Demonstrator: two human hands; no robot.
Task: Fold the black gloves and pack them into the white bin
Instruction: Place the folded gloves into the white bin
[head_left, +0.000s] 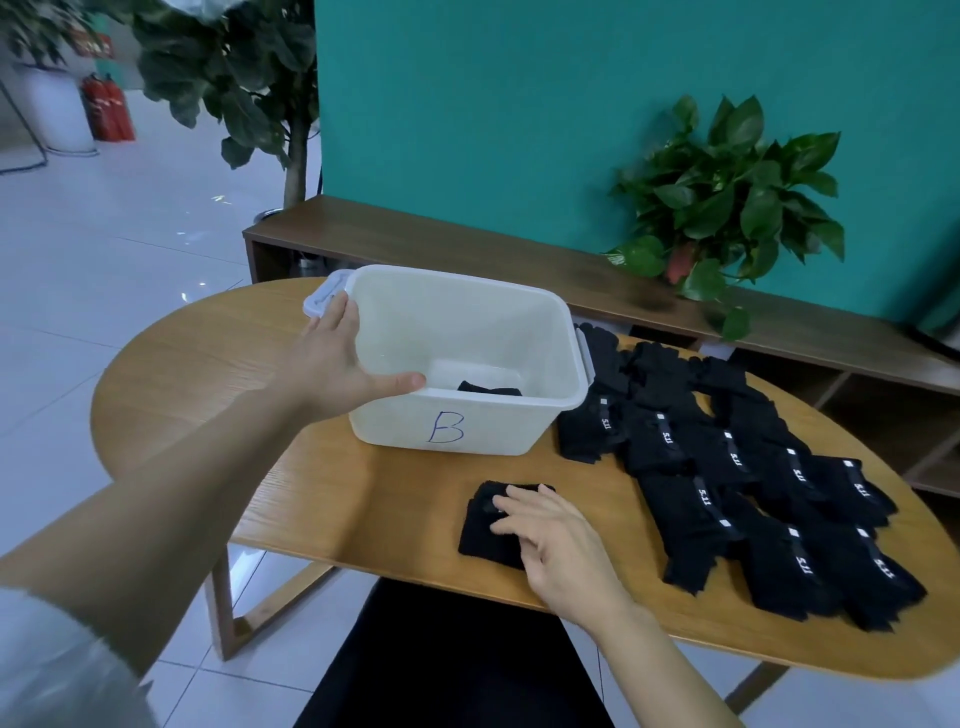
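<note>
**A:** Gloves status, head view: one folded glove (491, 525) lies on the wooden table (363, 499), just in front of the white bin (524, 421). Right hand (558, 540) rests on top of it, fingers spread and nearly straight, pressing flat, not curled round anything.

**B:** Left hand?

**A:** Left hand (337, 364) is at the bin's near-left corner. Fingers extended along the outside of the left wall near the lilac handle (324, 299), thumb lying over the front rim. Looks like bracing the bin, not a full grip.

**B:** Anything packed yet?

**A:** One dark piece (488, 388) on the bin floor, near the front wall. Probably a folded glove; mostly hidden by the rim, can't confirm. Bin is marked "B".

**B:** Remaining stock?

**A:** Pile of unfolded gloves (727, 467) fanned in overlapping rows on the table right of the bin, topmost ones touching its right side. Plenty left, so task is early.

**B:** Current step?

**A:** Judging by the flat hand, the fold is being pressed down or just finished. Transfer not yet started.

**B:** Next move needs?

**A:** Right hand has to close round the folded glove without letting it spring open, lift over the front rim, set it beside the dark piece. Left keeps the bin steady.
</note>
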